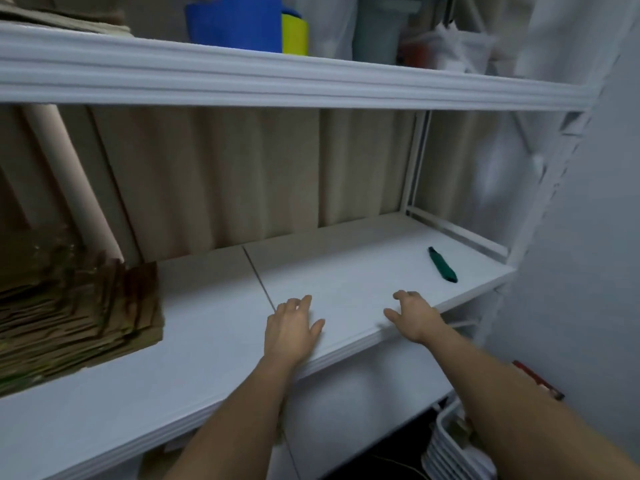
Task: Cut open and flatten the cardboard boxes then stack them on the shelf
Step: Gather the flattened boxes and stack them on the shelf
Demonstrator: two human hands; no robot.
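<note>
Both hands, left (292, 329) and right (414, 315), lie spread, empty, on the shelf (214, 341) between flattened cardboard (76, 317) and cutter (442, 265).

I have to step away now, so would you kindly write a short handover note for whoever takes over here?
Left hand: open, flat on the middle shelf, holding nothing.
Right hand: open, fingers loosely bent at the shelf's front edge, holding nothing.
Flattened cardboard stack: at the left end of that shelf.
Green cutter: lying at the right end, beyond the right hand.
Done: a stack is shelved.
Left: no uncut boxes are in view; look around for more.
</note>
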